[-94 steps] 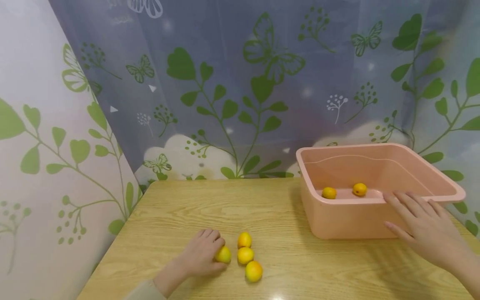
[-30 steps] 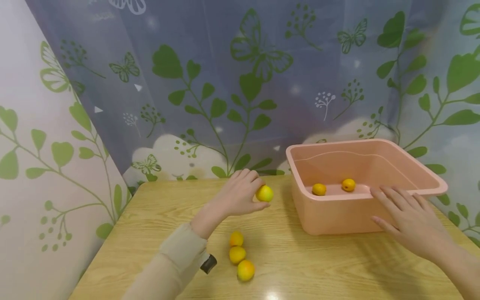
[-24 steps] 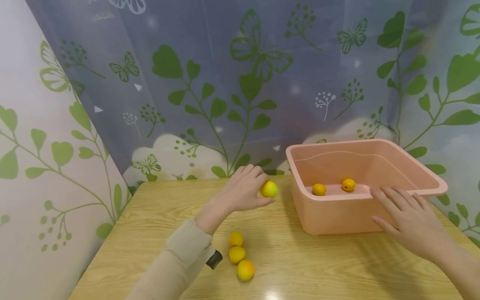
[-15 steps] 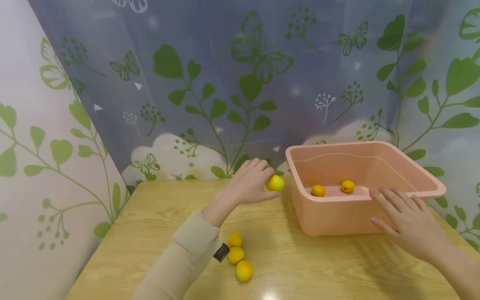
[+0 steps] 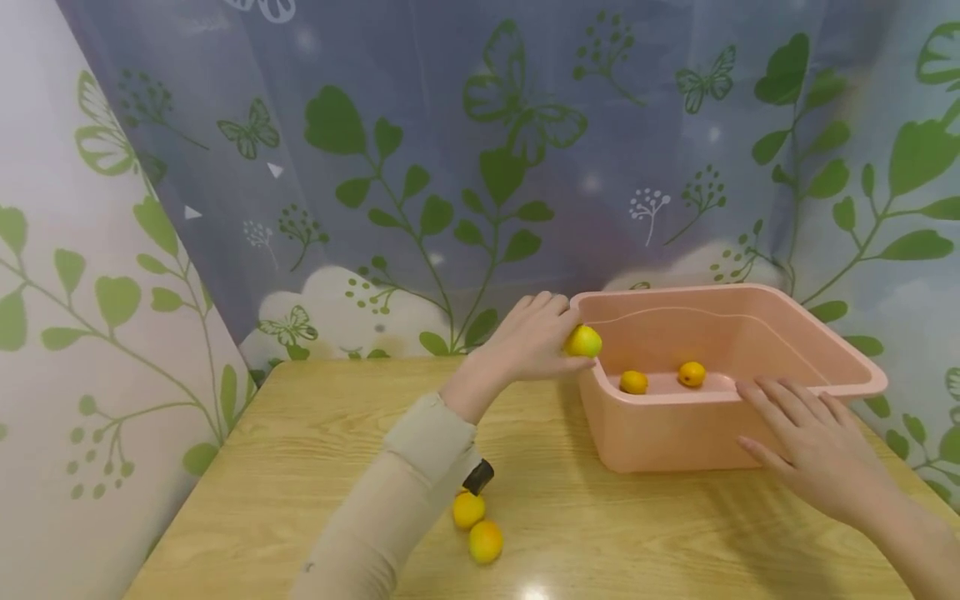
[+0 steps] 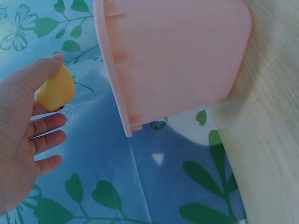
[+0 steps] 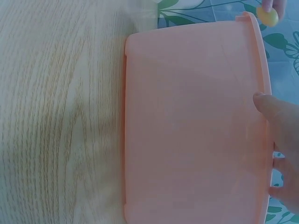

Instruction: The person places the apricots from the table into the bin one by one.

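My left hand (image 5: 534, 337) holds a small round yellow-green fruit (image 5: 585, 342) at the left rim of a pink plastic basin (image 5: 682, 433). In the left wrist view, thumb and forefinger pinch the fruit (image 6: 56, 89), while the other fingers are spread clear of it. My right hand (image 5: 821, 446) lies over the basin's front rim with its fingers loosely extended. The right wrist view shows its thumb (image 7: 266, 103) outside the rim. Inside the basin are two orange-yellow fruits, one left (image 5: 633, 382) and one right (image 5: 692, 374).
Two yellow fruits (image 5: 468, 510) (image 5: 486, 543) are visible on the wooden table (image 5: 337, 433); my left sleeve (image 5: 420, 475) covers the place of a third. A black strap piece (image 5: 478, 477) hangs under that wrist. Leaf-printed curtains (image 5: 420, 167) stand behind the table.
My left hand has picked the fruit up from beside the others and carried it up and rightward to the basin's rim. My right hand stays at the front rim. The view has shifted slightly.
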Available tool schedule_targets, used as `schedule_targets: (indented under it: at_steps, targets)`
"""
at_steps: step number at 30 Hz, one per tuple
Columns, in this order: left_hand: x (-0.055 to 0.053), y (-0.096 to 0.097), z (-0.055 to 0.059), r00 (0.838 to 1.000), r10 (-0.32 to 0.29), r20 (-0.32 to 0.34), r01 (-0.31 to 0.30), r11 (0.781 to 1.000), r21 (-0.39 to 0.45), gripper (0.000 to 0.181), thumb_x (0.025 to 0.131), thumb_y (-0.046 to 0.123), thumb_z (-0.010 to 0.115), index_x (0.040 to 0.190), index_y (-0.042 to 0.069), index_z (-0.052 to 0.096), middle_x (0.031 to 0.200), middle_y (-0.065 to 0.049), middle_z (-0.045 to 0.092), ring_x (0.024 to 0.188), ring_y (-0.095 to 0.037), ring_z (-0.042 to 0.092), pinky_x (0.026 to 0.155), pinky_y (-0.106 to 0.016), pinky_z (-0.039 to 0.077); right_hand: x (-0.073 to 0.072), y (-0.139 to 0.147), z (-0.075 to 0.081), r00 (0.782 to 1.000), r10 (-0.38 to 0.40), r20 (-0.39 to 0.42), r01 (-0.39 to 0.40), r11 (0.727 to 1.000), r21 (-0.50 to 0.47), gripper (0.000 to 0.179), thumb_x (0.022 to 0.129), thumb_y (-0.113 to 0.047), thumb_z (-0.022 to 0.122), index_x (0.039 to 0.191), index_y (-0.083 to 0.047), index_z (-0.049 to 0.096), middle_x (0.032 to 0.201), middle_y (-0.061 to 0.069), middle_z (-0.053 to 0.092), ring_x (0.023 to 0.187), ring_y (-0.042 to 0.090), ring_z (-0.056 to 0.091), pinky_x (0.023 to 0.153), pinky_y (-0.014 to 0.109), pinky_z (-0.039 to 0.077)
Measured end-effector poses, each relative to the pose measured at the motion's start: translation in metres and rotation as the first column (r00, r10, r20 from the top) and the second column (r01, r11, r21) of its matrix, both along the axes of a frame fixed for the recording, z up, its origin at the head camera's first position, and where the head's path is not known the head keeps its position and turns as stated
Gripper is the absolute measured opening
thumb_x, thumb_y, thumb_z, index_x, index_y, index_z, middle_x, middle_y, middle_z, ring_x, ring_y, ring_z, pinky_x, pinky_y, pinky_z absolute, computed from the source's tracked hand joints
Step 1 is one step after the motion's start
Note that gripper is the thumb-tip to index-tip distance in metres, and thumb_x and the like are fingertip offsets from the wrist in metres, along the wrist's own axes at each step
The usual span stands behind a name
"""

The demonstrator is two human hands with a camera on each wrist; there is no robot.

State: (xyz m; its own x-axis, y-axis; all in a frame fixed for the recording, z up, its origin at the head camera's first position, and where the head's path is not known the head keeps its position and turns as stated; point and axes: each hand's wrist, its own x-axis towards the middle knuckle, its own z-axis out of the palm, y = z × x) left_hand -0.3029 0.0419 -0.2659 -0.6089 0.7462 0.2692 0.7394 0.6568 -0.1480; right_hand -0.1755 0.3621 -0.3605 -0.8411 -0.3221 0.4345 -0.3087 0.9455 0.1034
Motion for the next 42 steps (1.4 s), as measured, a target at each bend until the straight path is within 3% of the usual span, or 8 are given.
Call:
schedule_targets:
  at_steps: [9, 21, 29, 33, 37, 42]
  targets:
    - [-0.004, 0.028, 0.013, 1.0, -0.007, 0.006, 0.007, 0.999, -0.034, 0.041, 0.086, 0.054, 0.052, 0.107, 0.019, 0.056, 0.097, 0.004, 0.044, 0.092, -0.015, 0.039, 0.079, -0.028, 0.033, -0.001, 0.0, 0.0, 1.0, 0.004, -0.019, -0.004, 1.0, 0.001, 0.068, 0.091, -0.039, 0.054, 0.147, -0.011, 0.025, 0.135, 0.024, 0.039, 0.127, 0.043, 0.03, 0.107, 0.056, 0.006]
    - [-0.011, 0.062, 0.011, 0.999, 0.01, 0.052, -0.005, 0.996, -0.086, 0.05, 0.088, 0.057, 0.048, 0.122, 0.022, 0.053, 0.123, 0.004, 0.047, 0.107, -0.016, 0.041, 0.09, -0.03, 0.032, 0.001, 0.003, 0.0, 0.998, 0.048, -0.049, -0.049, 0.999, -0.01, 0.07, 0.091, -0.04, 0.055, 0.147, -0.014, 0.024, 0.133, 0.024, 0.042, 0.124, 0.041, 0.033, 0.107, 0.054, 0.007]
    - [-0.016, 0.071, 0.015, 0.996, 0.042, 0.075, -0.036, 0.995, -0.088, 0.057, 0.087, 0.058, 0.048, 0.132, 0.022, 0.047, 0.128, 0.002, 0.046, 0.111, -0.016, 0.041, 0.094, -0.03, 0.032, -0.003, -0.001, 0.002, 0.998, 0.056, -0.041, -0.056, 0.998, -0.005, 0.068, 0.09, -0.038, 0.057, 0.146, -0.013, 0.027, 0.133, 0.022, 0.041, 0.122, 0.042, 0.034, 0.104, 0.059, 0.013]
    - [-0.018, 0.075, 0.011, 0.997, 0.03, 0.077, -0.024, 0.997, -0.077, 0.056, 0.087, 0.057, 0.049, 0.131, 0.022, 0.048, 0.132, 0.001, 0.044, 0.111, -0.016, 0.042, 0.093, -0.03, 0.033, -0.001, -0.001, 0.003, 0.999, 0.046, -0.029, -0.046, 0.999, -0.001, 0.068, 0.091, -0.041, 0.055, 0.146, -0.012, 0.028, 0.134, 0.022, 0.041, 0.122, 0.042, 0.034, 0.102, 0.06, 0.015]
    - [-0.017, 0.08, 0.01, 0.996, 0.023, 0.085, -0.017, 0.997, -0.075, 0.051, 0.087, 0.058, 0.048, 0.125, 0.024, 0.051, 0.126, 0.002, 0.046, 0.109, -0.015, 0.042, 0.09, -0.029, 0.033, 0.0, 0.0, 0.002, 0.998, 0.045, -0.035, -0.045, 0.999, -0.002, 0.067, 0.091, -0.043, 0.053, 0.145, -0.011, 0.03, 0.134, 0.023, 0.041, 0.123, 0.041, 0.034, 0.101, 0.06, 0.017]
    - [-0.017, 0.083, 0.014, 0.997, 0.02, 0.081, -0.015, 0.998, -0.065, 0.058, 0.087, 0.061, 0.046, 0.13, 0.022, 0.048, 0.127, 0.004, 0.047, 0.112, -0.015, 0.042, 0.093, -0.029, 0.033, 0.0, 0.002, 0.001, 0.997, 0.054, -0.061, -0.054, 0.999, 0.001, 0.067, 0.091, -0.046, 0.052, 0.145, -0.012, 0.03, 0.132, 0.022, 0.042, 0.121, 0.042, 0.036, 0.099, 0.06, 0.021]
